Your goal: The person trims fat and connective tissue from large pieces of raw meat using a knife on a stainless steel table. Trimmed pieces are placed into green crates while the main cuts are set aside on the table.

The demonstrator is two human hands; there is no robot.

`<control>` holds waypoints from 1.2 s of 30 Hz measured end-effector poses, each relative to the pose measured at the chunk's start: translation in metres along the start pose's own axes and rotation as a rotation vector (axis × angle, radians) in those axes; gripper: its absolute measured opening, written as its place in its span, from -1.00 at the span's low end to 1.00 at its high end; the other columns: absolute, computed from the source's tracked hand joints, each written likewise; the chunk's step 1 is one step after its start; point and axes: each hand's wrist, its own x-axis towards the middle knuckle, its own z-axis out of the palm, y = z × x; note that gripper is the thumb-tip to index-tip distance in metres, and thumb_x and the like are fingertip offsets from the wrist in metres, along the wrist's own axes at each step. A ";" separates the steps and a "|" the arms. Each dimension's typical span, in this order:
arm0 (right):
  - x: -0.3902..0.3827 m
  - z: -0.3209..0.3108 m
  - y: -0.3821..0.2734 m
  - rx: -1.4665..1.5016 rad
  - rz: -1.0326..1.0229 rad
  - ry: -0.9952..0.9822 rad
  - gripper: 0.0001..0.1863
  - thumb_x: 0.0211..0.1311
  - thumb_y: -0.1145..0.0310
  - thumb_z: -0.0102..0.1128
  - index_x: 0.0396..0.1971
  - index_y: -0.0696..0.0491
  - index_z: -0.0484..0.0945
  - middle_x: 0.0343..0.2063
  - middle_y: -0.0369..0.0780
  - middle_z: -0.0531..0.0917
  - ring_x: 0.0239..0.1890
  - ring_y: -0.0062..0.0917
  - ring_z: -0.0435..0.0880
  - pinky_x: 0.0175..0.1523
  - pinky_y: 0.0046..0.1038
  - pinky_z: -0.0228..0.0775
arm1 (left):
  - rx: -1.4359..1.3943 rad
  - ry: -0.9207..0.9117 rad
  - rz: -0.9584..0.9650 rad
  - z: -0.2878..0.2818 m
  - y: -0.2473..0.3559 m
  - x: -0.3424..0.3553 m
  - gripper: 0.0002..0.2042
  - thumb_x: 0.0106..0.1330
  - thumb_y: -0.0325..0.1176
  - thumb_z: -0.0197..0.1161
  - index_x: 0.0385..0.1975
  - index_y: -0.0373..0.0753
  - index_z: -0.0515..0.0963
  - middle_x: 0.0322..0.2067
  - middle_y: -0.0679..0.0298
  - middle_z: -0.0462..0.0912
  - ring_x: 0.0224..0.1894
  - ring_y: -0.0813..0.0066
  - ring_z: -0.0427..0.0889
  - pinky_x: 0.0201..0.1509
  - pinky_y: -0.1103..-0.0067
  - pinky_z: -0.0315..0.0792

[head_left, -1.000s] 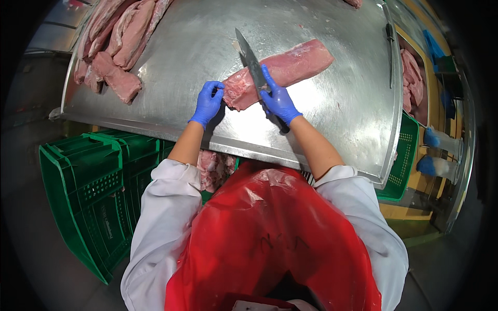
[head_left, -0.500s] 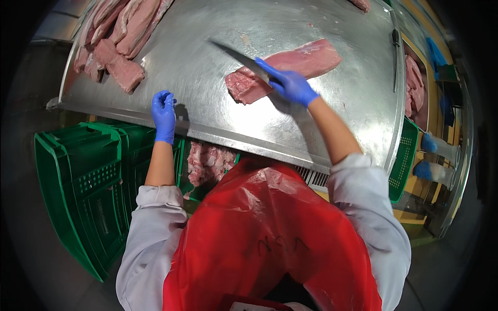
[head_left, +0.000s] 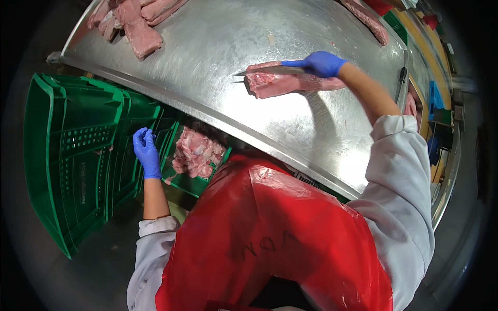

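Observation:
My right hand [head_left: 324,64], in a blue glove, is closed on a knife [head_left: 272,71], its blade lying crosswise over a long pink piece of meat [head_left: 277,87] on the steel table [head_left: 218,57]. Low at the left, off the table, my left hand [head_left: 147,151], also gloved, has curled fingers beside stacked green crates [head_left: 72,114]; whatever it may hold is too small to make out. Just right of it, a green crate under the table's edge holds pale meat trimmings [head_left: 194,153].
Several meat pieces [head_left: 140,36] lie at the back left, another strip [head_left: 365,20] at the back right. A second knife [head_left: 402,78] rests near the right edge, beside a bin of meat [head_left: 411,103]. My red apron [head_left: 270,223] is against the table's near side.
My left hand has left the meat and moved down-left off the table toward the crates. My right hand has swung the knife from steep to nearly level over the meat. The view has shifted.

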 end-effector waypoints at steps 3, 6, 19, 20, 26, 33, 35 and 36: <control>0.021 -0.008 -0.057 -0.015 0.038 -0.019 -0.26 0.37 0.46 0.00 0.45 -0.52 0.14 -0.14 -0.04 0.70 -0.19 -0.10 0.69 0.01 -0.18 0.49 | -0.079 0.055 -0.051 0.004 -0.003 -0.012 -0.84 0.40 -0.54 0.22 -0.06 -0.31 0.52 -0.23 0.30 0.61 -0.30 0.61 0.55 -0.17 0.64 0.49; -0.010 0.027 -0.041 0.129 -0.156 0.172 -0.27 0.37 0.48 -0.01 0.49 -0.37 0.14 -0.04 -0.04 0.69 -0.09 -0.13 0.71 0.06 -0.21 0.48 | -0.019 -0.009 0.044 0.011 0.009 -0.020 -0.84 0.41 -0.54 0.21 -0.06 -0.32 0.51 -0.21 0.29 0.61 -0.29 0.62 0.54 -0.17 0.64 0.50; -0.137 0.158 -0.193 1.188 0.290 0.110 -0.23 0.46 0.25 0.04 0.55 -0.31 -0.09 -0.52 -0.17 0.64 -0.54 -0.53 0.62 -0.32 -0.37 0.53 | 0.012 0.037 0.268 0.074 0.038 -0.009 -0.84 0.41 -0.51 0.21 -0.07 -0.31 0.53 -0.31 0.40 0.52 -0.36 0.71 0.38 -0.27 0.70 0.38; -0.163 0.158 -0.189 1.227 0.278 0.128 -0.24 0.46 0.26 0.04 0.55 -0.32 -0.08 -0.53 -0.23 0.62 -0.55 -0.60 0.58 -0.38 -0.43 0.51 | 0.031 0.013 0.342 0.093 0.046 -0.007 -0.84 0.40 -0.50 0.21 -0.07 -0.30 0.53 -0.31 0.41 0.53 -0.35 0.70 0.39 -0.26 0.70 0.38; -0.184 0.131 -0.110 1.246 0.486 0.752 -0.23 0.44 0.34 0.08 0.55 -0.33 -0.04 -0.43 -0.31 0.56 -0.49 -0.68 0.55 -0.47 -0.62 0.46 | 0.614 -0.823 0.701 0.238 0.131 -0.091 -0.44 0.01 0.00 0.50 -0.06 -0.22 0.56 -0.26 0.06 0.58 -0.20 0.07 0.62 -0.12 0.25 0.50; -0.078 0.123 -0.115 0.902 0.282 0.736 -0.22 0.39 0.33 0.07 0.53 -0.30 -0.02 -0.15 -0.03 0.73 -0.18 -0.14 0.76 0.00 -0.25 0.56 | 0.660 -0.722 0.696 0.251 0.053 -0.108 -0.83 0.18 -0.41 0.26 -0.24 -0.20 0.49 -0.05 0.02 0.46 -0.28 -0.09 0.62 -0.21 0.15 0.55; -0.046 0.111 -0.127 0.794 0.118 0.686 -0.23 0.37 0.32 0.06 0.52 -0.32 -0.01 -0.13 0.05 0.71 -0.09 0.01 0.70 0.04 -0.13 0.53 | 0.646 -0.683 0.644 0.245 0.049 -0.104 -0.82 0.18 -0.45 0.23 -0.23 -0.19 0.49 -0.04 0.05 0.43 -0.25 -0.07 0.62 -0.21 0.14 0.55; -0.030 0.106 -0.135 0.697 0.061 0.662 -0.25 0.38 0.30 0.04 0.52 -0.36 0.00 -0.15 0.06 0.70 -0.13 0.03 0.70 0.01 -0.10 0.52 | 0.662 -0.665 0.630 0.243 0.046 -0.103 -0.80 0.18 -0.47 0.22 -0.19 -0.19 0.50 -0.01 0.06 0.40 -0.20 -0.05 0.62 -0.19 0.14 0.55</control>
